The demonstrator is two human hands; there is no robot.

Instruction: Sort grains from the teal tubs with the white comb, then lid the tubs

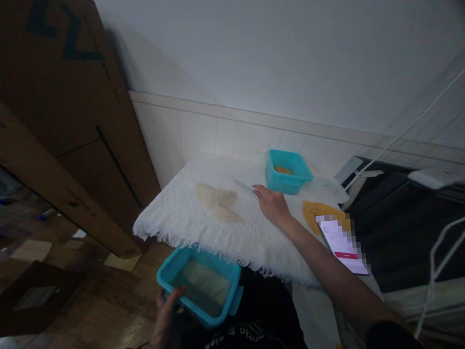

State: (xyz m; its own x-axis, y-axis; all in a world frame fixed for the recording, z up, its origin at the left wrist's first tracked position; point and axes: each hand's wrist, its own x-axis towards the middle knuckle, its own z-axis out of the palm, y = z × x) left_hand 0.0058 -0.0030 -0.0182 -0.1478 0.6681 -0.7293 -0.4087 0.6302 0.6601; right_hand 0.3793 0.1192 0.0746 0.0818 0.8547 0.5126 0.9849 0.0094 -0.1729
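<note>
My left hand (166,313) grips the near-left rim of a turquoise plastic bin (160,276), thumb over the edge. Pale rice-like grains (209,281) lie in it. The bin is tilted slightly and sits just below the fringed edge of a white tablecloth (258,237). A loose patch of similar grains (218,202) is spread on the cloth. To its right, my right hand (272,204) is closed around a thin pale flat strip (245,184), which points left above the cloth; its exact kind is unclear.
Behind my right hand stands a second turquoise bin (289,180) with yellow kernels (282,170). A lit phone (342,246) lies by my right forearm, over something orange-yellow (313,211). White cables (435,254) hang at right. Tall cardboard boxes (88,111) stand at left.
</note>
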